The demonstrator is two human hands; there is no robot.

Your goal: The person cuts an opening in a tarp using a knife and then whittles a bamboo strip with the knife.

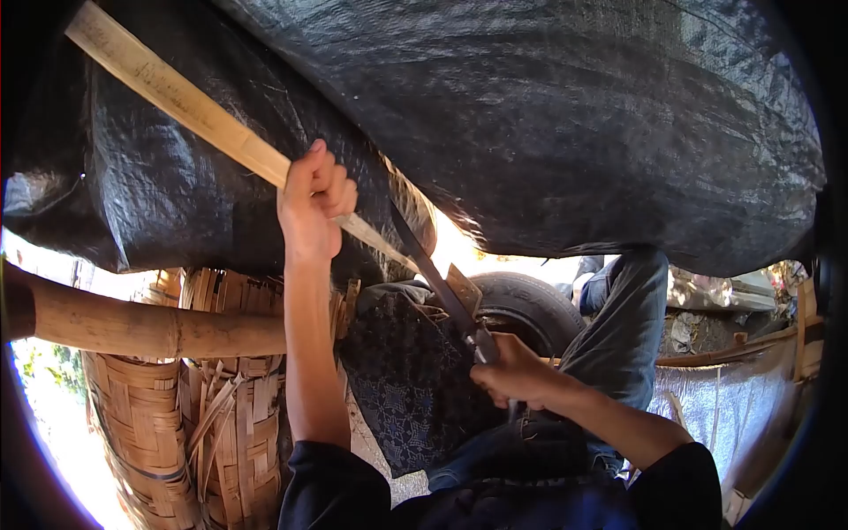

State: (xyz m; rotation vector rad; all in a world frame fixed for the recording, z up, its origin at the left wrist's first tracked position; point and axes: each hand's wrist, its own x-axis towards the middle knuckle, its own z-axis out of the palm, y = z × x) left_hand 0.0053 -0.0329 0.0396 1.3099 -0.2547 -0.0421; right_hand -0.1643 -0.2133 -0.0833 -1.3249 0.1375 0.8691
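Dark shirt (495, 508): nearest, along the bottom edge, with short sleeves on both sides.
Bamboo pole (132, 327): lying nearly level at far left, in front of the baskets.
Woven baskets (141, 415): standing below the pole, made of broad tan strips.
Bamboo strip (177, 93): slanting from upper left down toward the middle, broad at the top, thinner-looking at the lower end.
Left hand (316, 194): raised, closed in a fist, with fingers wrapped around the strip partway along.
Patterned cloth (397, 380): spread below the strip's lower end, dark with pale figures.
Knife (439, 283): dark-bladed, pointing up and leftward, right beside the strip's lower end; touching or not, cannot tell.
Right hand (517, 371): gripping the knife handle, with fingers curled around.
Tire (549, 305): just behind the knife and right hand.
Black sheeting (574, 115): filling the upper view, creased and shiny.
Jeans leg (627, 309): bent, right of the tire.
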